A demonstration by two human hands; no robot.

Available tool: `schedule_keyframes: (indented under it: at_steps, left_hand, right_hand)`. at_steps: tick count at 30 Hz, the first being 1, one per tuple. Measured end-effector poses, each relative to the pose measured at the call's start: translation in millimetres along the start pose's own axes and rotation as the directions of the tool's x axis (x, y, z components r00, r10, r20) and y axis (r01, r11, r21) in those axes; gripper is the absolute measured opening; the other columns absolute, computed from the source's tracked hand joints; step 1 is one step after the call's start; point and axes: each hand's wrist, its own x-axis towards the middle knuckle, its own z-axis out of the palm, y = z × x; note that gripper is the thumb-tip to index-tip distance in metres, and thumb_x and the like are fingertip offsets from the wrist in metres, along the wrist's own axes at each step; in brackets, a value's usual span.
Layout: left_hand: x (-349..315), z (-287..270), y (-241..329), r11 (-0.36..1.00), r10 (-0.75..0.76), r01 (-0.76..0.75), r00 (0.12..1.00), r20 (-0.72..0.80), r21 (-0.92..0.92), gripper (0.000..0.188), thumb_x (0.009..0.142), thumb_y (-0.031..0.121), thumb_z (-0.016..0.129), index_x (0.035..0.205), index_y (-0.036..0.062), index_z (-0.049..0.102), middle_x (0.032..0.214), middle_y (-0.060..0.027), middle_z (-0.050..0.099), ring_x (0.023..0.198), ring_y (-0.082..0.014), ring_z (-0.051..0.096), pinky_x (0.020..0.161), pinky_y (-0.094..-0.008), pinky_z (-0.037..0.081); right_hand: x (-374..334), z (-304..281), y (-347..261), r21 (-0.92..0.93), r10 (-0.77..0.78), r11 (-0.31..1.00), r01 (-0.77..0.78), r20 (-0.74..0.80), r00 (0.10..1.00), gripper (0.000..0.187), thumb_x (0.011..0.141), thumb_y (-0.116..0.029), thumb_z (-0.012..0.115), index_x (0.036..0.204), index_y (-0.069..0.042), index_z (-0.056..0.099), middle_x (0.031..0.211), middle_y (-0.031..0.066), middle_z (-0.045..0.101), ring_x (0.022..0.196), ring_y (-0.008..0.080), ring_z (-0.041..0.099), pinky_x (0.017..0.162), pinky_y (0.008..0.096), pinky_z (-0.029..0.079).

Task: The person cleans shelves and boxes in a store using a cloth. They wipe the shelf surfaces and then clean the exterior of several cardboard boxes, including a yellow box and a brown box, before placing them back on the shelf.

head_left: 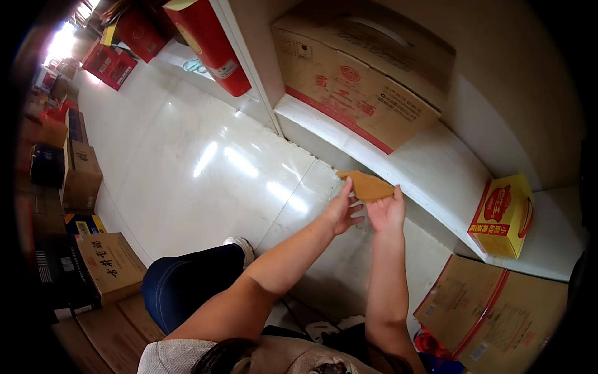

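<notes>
An orange-brown cloth [366, 186] is stretched between my two hands, just in front of the low white shelf [398, 165]. My left hand [341, 209] pinches its near left part with the thumb on top, while the other fingers spread below. At the cloth's right end, my right hand [386, 212] grips it, thumb raised along the edge. Part of my right fingers is hidden behind the cloth. Beyond my hands, a large brown carton [355, 93] with red print sits on the shelf.
A yellow and red box [503, 215] stands at the shelf's right end, above brown cartons [486, 305] on the floor. More cartons [109, 265] line the left side. A red gift box [208, 47] rests beyond the shelf divider [249, 68]. My bent knee [187, 283] is at lower left.
</notes>
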Motion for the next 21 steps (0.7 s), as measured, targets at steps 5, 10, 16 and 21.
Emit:
schedule_keyframes:
  at_steps: [5, 10, 16, 21]
  left_hand:
    - [21, 49, -11, 0.964, 0.129, -0.037, 0.932, 0.340, -0.265, 0.074, 0.081, 0.071, 0.026, 0.133, 0.0179, 0.033, 0.134, -0.0048, 0.036, 0.125, -0.0230, 0.030, 0.101, -0.0475, 0.024]
    - [26, 72, -4, 0.843, 0.181, -0.019, 0.951, 0.249, -0.538, 0.081, 0.078, 0.074, 0.027, 0.133, 0.0151, 0.032, 0.137, -0.0056, 0.035, 0.126, -0.0264, 0.030, 0.103, -0.0498, 0.021]
    - [74, 0, 61, 0.719, 0.414, -0.278, 0.908, 0.071, -0.637, 0.088, 0.074, 0.077, 0.029, 0.133, 0.0117, 0.034, 0.136, -0.0085, 0.037, 0.125, -0.0292, 0.033, 0.104, -0.0485, 0.022]
    - [58, -41, 150, 0.596, 0.559, -0.561, 0.804, -0.206, -0.575, 0.081, 0.082, 0.069, 0.028, 0.130, 0.0050, 0.037, 0.132, -0.0104, 0.042, 0.120, -0.0261, 0.040, 0.103, -0.0391, 0.029]
  right_hand:
    - [-27, -31, -22, -0.476, -0.179, 0.876, 0.077, -0.173, 0.969, 0.057, 0.089, -0.045, 0.046, 0.125, -0.002, 0.036, 0.128, 0.0134, 0.041, 0.117, 0.0224, 0.041, 0.096, 0.0377, 0.034]
    - [-45, -34, -53, -0.823, -0.477, 0.546, 0.155, -0.153, 0.866, 0.038, 0.089, -0.040, 0.048, 0.103, -0.005, 0.054, 0.087, 0.0032, 0.057, 0.082, 0.0111, 0.054, 0.066, 0.0246, 0.040]
    - [-17, -44, -83, -0.815, -0.576, 0.389, 0.429, 0.149, 0.804, 0.025, 0.090, -0.030, 0.049, 0.085, -0.007, 0.056, 0.066, -0.0012, 0.054, 0.051, 0.0049, 0.047, 0.044, 0.0180, 0.034]
    - [8, -41, -90, -0.786, -0.499, 0.535, 0.311, 0.003, 0.867, 0.026, 0.089, -0.030, 0.051, 0.077, -0.007, 0.054, 0.054, 0.0011, 0.052, 0.038, 0.0077, 0.044, 0.036, 0.0199, 0.035]
